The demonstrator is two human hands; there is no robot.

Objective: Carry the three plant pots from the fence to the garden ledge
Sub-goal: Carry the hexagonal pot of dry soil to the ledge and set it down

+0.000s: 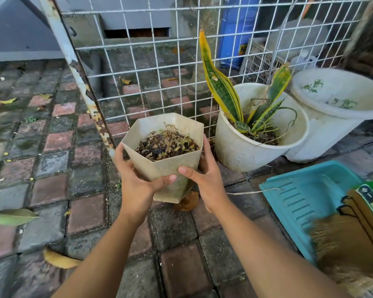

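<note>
Centrally framed, hexagonal pot (166, 166) of dry leaves and soil, clasped by left hand (136, 179) and right hand (207, 177), fingers wrapped around its sides. Right of it, by the wire fence (138, 67): round white pot (241, 151) with snake plant (222, 87); farther right, white bucket (323, 134) with sprigs.
</note>
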